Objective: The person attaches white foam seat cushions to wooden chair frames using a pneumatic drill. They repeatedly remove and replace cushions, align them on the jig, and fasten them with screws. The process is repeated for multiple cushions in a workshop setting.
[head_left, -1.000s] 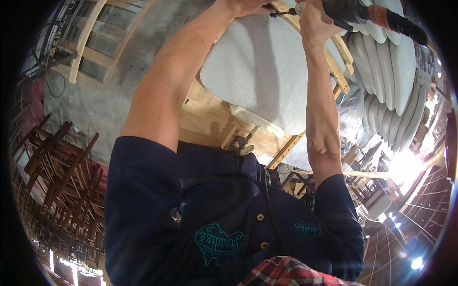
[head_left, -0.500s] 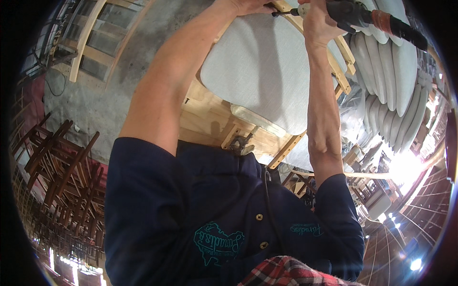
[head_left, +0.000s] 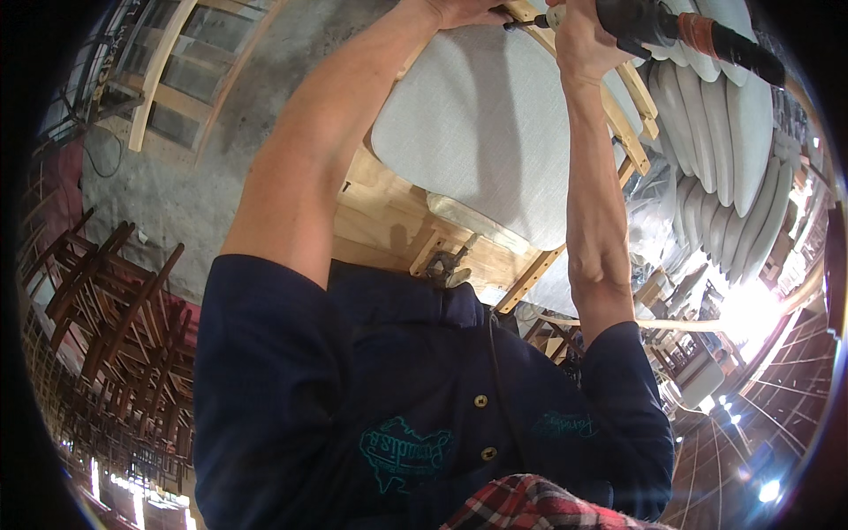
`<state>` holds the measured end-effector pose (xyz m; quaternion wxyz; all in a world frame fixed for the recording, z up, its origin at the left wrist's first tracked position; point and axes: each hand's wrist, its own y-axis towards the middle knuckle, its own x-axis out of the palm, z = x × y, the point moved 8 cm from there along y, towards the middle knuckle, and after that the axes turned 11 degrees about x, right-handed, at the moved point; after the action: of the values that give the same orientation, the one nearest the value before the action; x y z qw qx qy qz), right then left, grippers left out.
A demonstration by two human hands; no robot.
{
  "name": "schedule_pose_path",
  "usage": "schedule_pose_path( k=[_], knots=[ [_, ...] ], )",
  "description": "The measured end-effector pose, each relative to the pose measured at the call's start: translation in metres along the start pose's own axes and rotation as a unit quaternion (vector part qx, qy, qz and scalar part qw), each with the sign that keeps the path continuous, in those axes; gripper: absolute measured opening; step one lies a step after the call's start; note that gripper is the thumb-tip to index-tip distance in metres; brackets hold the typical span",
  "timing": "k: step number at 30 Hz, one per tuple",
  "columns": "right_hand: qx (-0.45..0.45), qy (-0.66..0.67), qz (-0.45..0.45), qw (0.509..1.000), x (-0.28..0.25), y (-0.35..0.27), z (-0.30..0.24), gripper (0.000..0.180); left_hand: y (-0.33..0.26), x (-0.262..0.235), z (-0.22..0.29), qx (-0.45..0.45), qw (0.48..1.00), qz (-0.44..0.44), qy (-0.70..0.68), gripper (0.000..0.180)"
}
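Gripping the black power driver (head_left: 636, 22), the right hand (head_left: 583, 51) wraps its body; left of that grip, the left hand (head_left: 468, 11) (cropped, so I cannot tell its hold) is near the bit (head_left: 538, 21). The grey upholstered panel (head_left: 468, 115) lies bodyward of the grip. Should uneven pressure make the bit skid, it might scratch the panel or jab that hand.

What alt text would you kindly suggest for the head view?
The right hand holds a power tool near the far edge of a light grey panel, the left hand close by. Grey pieces are stacked at right, dark wooden frames at left.
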<state>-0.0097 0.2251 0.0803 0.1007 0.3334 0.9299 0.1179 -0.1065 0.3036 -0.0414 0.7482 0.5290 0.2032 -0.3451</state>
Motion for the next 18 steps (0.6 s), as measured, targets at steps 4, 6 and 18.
schedule_pose_path(
  k=[4,6,18],
  knots=[
    [0.023,-0.033,-0.004,0.999,-0.0005,-0.0006,0.0032,0.019,-0.0038,-0.0015,-0.0030,-0.006,1.000,0.010,0.014,0.039],
    [0.004,-0.021,-0.021,1.000,-0.0001,-0.0038,0.0011,0.019,-0.0047,-0.0001,-0.0037,0.001,1.000,0.019,0.016,0.040],
    [0.004,-0.040,-0.004,0.999,0.0035,-0.0032,-0.0001,0.016,0.0000,-0.0026,0.0000,-0.004,1.000,-0.006,0.008,0.039]
  ],
)
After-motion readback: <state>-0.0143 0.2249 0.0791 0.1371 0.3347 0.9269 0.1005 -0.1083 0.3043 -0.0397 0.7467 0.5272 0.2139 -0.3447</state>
